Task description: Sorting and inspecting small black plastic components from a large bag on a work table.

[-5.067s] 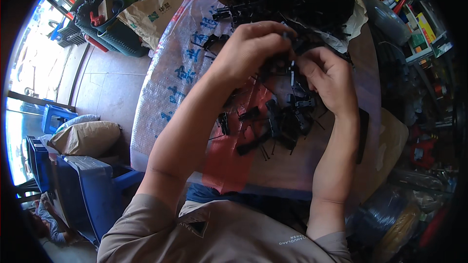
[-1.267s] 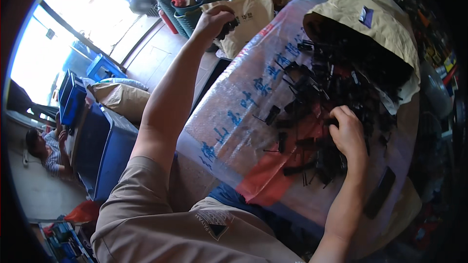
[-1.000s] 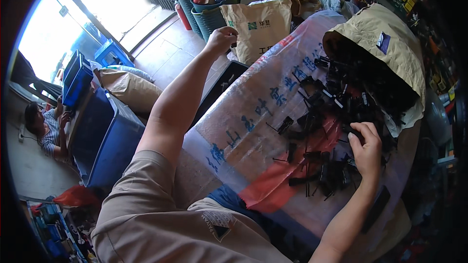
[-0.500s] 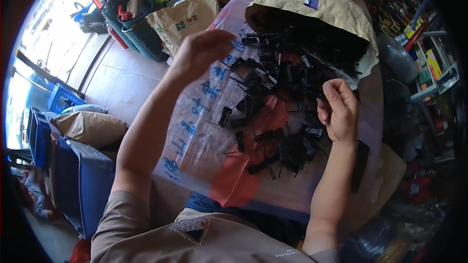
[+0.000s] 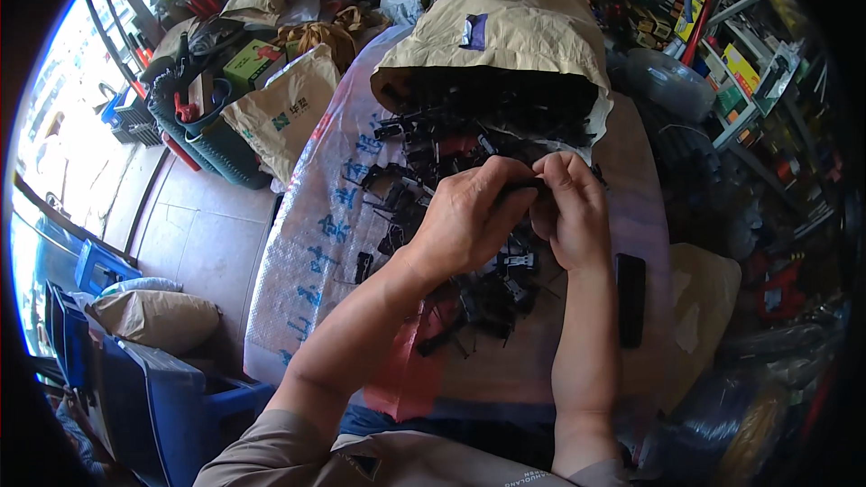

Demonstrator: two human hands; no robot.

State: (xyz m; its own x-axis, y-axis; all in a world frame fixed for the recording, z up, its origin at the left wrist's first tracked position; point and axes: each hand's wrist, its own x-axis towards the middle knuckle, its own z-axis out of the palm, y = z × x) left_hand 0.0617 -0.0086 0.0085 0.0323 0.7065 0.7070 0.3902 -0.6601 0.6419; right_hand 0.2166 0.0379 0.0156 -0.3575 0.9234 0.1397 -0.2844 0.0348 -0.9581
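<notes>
Over the work surface my left hand (image 5: 474,221) and my right hand (image 5: 570,212) meet, fingers pinched close together. Between them is a small black plastic part (image 5: 521,186), mostly hidden by the fingers. Beneath and around both hands lies a heap of black plastic parts (image 5: 483,307) with thin stems, some with shiny metal pieces. Behind the heap, a large brown paper sack (image 5: 514,22) lies with its mouth facing me, and more black parts sit in its dark opening.
A white woven sheet (image 5: 284,289) with blue writing and a red strip (image 5: 406,370) cover the table. A black phone (image 5: 631,299) lies on the right. Blue plastic tubs (image 5: 171,397) stand lower left, a paper bag (image 5: 284,117) upper left. Metal shelving (image 5: 753,95) is at right.
My left hand has come down and right to meet my right hand. Both are now pinched together over the heap. The view has shifted, moving the table contents leftward.
</notes>
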